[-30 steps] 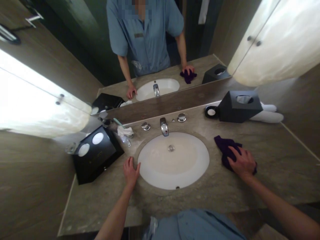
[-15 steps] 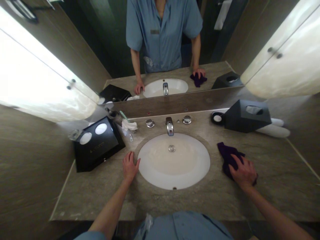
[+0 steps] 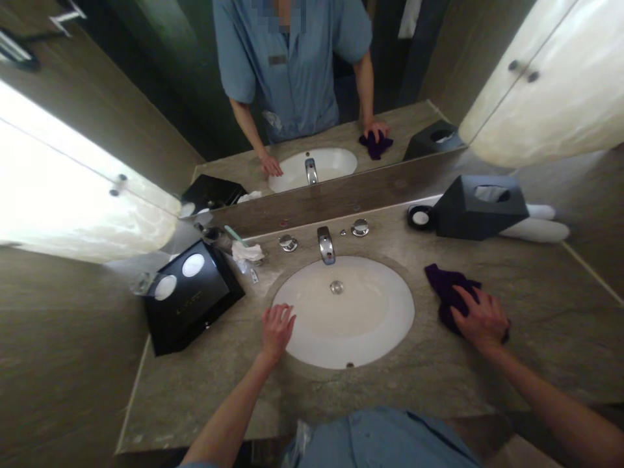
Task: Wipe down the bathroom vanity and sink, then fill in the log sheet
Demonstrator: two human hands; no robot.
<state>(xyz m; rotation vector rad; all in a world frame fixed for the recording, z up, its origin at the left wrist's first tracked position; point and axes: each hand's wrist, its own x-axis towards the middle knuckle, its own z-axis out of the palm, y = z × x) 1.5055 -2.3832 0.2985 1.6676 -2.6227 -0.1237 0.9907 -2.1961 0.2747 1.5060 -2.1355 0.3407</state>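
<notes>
My right hand (image 3: 484, 316) presses down on a dark purple cloth (image 3: 447, 290), its fingers bent over the bunched fabric on the counter to the right of the basin. Part of the cloth is covered by the hand. At the left edge of the white oval sink (image 3: 390, 318), my left hand (image 3: 277, 329) is held with its fingers apart and nothing in it. Whether it touches the rim I cannot tell. A chrome faucet (image 3: 326, 246) stands behind the basin, with a round knob (image 3: 288, 243) on its left and another knob (image 3: 360, 227) on its right.
A black box (image 3: 195, 299) with two white discs on top stands at left. Beside it lie a crumpled white cloth or tissue (image 3: 247, 251) and small items. A dark tissue box (image 3: 480, 208) and a round black dish (image 3: 420, 218) sit at right. The mirror (image 3: 170, 78) spans the back.
My left hand has moved right, from the counter beside the sink to over its left edge. The right hand stays on the cloth. The view has tilted slightly.
</notes>
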